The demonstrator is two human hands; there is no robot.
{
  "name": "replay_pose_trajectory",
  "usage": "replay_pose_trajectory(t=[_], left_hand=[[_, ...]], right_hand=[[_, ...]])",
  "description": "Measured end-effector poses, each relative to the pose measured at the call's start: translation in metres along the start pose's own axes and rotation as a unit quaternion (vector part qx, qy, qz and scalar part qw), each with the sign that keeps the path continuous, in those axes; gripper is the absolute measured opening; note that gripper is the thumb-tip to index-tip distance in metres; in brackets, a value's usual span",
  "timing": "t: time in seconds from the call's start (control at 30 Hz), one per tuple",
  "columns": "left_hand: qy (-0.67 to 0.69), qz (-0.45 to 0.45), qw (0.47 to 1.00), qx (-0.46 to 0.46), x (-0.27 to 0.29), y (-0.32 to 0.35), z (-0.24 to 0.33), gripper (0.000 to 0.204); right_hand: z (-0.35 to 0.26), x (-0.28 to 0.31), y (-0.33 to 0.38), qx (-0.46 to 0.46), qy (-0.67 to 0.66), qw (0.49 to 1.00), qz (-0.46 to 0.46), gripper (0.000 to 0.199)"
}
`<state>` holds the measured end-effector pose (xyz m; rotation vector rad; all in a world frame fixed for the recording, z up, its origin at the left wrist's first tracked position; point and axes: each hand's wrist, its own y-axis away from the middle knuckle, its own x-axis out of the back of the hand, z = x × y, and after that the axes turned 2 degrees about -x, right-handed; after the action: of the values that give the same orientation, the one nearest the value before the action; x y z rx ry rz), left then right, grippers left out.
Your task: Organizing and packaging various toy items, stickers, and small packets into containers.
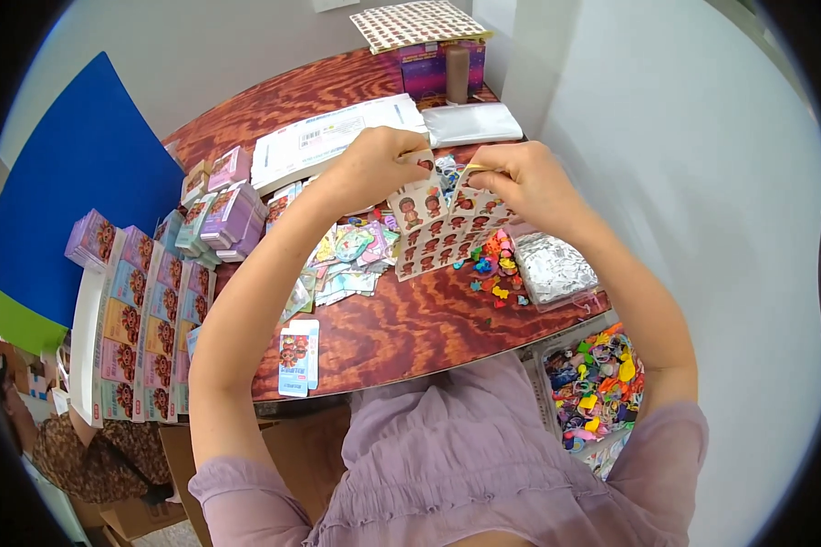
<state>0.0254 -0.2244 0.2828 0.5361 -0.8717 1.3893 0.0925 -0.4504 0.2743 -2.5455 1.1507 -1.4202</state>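
Over the middle of the table, a sheet of cartoon-figure stickers (pixel 424 244) hangs upright between my two hands. Pinched in my left hand (pixel 379 166) is its upper left part; the fingers of my right hand (pixel 531 180) are closed on the upper right part. Between the hands the top dips in a V, and I cannot tell whether the sheet is torn or folded there. A pile of colourful sticker cards (pixel 348 260) lies left of the sheet. Small bright plastic charms (pixel 500 264) are heaped on its right, partly behind it.
Stacked small boxes (pixel 233 219) and a tray of boxed packs (pixel 137 324) stand at left. One flat box (pixel 298 357) lies near the front edge. A clear bag of silvery pieces (pixel 554 269) is at right, above a bin of trinkets (pixel 595 387). Another person (pixel 91 456) is at lower left.
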Motion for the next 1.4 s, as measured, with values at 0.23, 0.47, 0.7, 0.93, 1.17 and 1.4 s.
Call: replay_pose_trajectory(t=[0.23,0.47,0.7,0.93,1.17,1.4], left_hand=[[0.003,0.043,0.998,0.039,0.007,0.000,-0.012,0.018],[0.123,0.054,0.990,0.043,0.024,-0.002,-0.029,0.014],[0.067,0.087,0.994,0.027,0.035,0.003,-0.042,0.012],[0.117,0.086,0.989,0.034,0.026,0.002,-0.044,0.011],[0.107,0.113,0.986,0.052,0.031,0.011,-0.058,0.011],[0.117,0.118,0.980,0.113,0.036,0.016,-0.074,0.016]], right_hand=[[0.012,0.015,0.021,0.060,-0.006,0.992,0.110,0.008],[-0.006,0.035,0.061,0.135,0.032,0.976,0.165,0.008],[-0.021,0.049,0.101,0.182,0.087,0.959,0.199,0.010],[-0.016,0.053,0.121,0.084,0.049,0.968,0.232,0.007],[-0.013,0.060,0.125,0.039,0.017,0.974,0.225,0.007],[0.012,0.083,0.156,-0.039,-0.029,0.949,0.312,0.008]])
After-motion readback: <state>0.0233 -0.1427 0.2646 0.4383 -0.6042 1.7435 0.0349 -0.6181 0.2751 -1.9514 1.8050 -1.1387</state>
